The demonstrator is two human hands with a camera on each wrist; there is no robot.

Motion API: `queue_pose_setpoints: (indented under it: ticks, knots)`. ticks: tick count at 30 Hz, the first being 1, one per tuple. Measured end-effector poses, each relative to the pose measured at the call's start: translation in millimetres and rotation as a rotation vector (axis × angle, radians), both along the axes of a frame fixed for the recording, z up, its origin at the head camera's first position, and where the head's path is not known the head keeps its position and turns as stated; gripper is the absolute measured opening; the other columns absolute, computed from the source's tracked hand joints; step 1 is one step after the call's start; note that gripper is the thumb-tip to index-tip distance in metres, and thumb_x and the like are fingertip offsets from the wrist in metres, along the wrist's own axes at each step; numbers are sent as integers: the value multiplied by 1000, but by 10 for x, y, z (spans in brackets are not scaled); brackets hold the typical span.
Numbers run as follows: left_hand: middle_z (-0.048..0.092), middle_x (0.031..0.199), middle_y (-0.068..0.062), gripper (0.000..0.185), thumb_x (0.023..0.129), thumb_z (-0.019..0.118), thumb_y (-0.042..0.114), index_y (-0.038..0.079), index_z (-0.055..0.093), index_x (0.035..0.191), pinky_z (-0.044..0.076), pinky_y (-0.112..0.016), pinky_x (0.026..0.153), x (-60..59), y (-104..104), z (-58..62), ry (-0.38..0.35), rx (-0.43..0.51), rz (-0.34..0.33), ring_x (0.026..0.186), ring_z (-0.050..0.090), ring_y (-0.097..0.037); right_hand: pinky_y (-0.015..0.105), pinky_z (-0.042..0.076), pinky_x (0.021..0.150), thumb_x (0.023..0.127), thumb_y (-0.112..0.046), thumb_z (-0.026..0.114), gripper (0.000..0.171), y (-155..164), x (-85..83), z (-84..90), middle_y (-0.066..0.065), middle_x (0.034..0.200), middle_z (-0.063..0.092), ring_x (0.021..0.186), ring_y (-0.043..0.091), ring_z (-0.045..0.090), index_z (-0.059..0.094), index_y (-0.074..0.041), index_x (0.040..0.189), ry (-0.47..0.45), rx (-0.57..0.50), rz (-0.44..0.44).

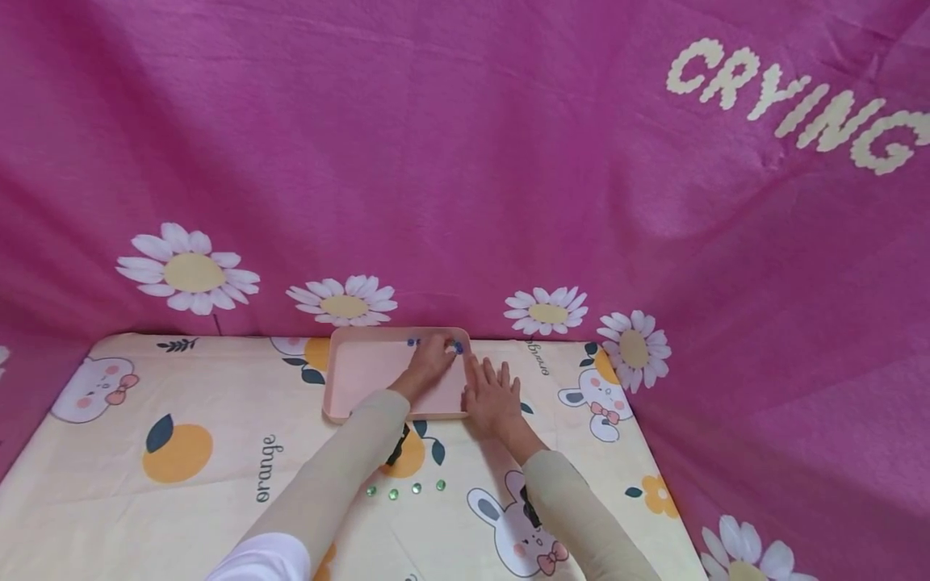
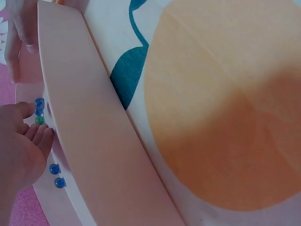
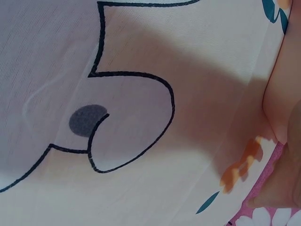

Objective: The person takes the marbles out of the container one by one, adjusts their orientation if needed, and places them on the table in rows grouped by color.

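My left hand (image 1: 430,359) reaches into the right part of a shallow pink tray (image 1: 363,375). In the left wrist view, its thumb and curled fingers close around a small green marble (image 2: 40,120). Right by the thumb tip sit blue marbles (image 2: 39,102), and two more blue marbles (image 2: 56,175) lie below along the tray wall. The right hand (image 1: 494,399) rests at the tray's right rim with its fingers spread and fairly straight. Only part of the right hand (image 3: 280,181) shows at the edge of the right wrist view.
Several green marbles (image 1: 416,488) lie in a row on the patterned tablecloth (image 1: 240,403), in front of the tray. A magenta curtain (image 1: 450,186) with daisies hangs right behind the tray and along the table's right side.
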State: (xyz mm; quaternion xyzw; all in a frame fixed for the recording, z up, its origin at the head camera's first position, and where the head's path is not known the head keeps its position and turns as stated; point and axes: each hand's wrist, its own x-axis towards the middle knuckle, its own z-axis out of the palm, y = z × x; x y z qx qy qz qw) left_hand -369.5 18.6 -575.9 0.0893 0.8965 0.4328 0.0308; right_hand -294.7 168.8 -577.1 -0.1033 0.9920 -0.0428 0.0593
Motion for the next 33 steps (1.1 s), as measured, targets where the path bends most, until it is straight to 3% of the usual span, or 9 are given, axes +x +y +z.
queue_pose_setpoints:
  ticks: [6, 17, 19, 26, 33]
  knots:
    - [66, 118, -19, 33, 97, 62, 2, -4, 62, 129, 49, -41, 99, -23, 6, 24, -9, -34, 24, 105, 61, -29, 67, 15, 113, 106, -41, 34, 65, 0, 2, -6, 8, 165, 18, 147, 46, 9, 6, -25, 162, 4, 1, 11]
    - [61, 135, -11, 34, 98, 60, -1, 8, 66, 129, 40, -41, 108, -51, 99, 15, -25, -6, 41, 131, 51, -27, 67, 15, 112, 106, -42, 32, 64, 9, -13, -42, 9, 165, 17, 147, 47, 9, 5, -25, 162, 8, 2, 9]
    - [61, 135, -8, 33, 98, 59, -2, 10, 68, 126, 40, -41, 108, -64, 108, 9, -27, 3, 42, 131, 51, -26, 67, 16, 112, 106, -43, 32, 65, 12, -12, -38, 8, 165, 17, 147, 47, 9, 4, -26, 162, 11, 15, 7]
    - [67, 122, -5, 32, 95, 54, -11, 11, 77, 100, 42, -40, 106, -102, 121, -4, 71, 22, 8, 120, 56, -23, 66, 17, 112, 107, -42, 31, 64, 9, -23, -18, 9, 165, 16, 147, 46, 10, 4, -24, 162, -7, 37, -2]
    - [67, 122, -4, 40, 96, 47, -10, 15, 77, 94, 41, -41, 106, -97, 118, -28, 67, 11, 14, 120, 54, -21, 67, 17, 112, 106, -42, 32, 64, 10, -18, -21, 10, 165, 16, 147, 46, 10, 4, -24, 162, -15, 24, 9]
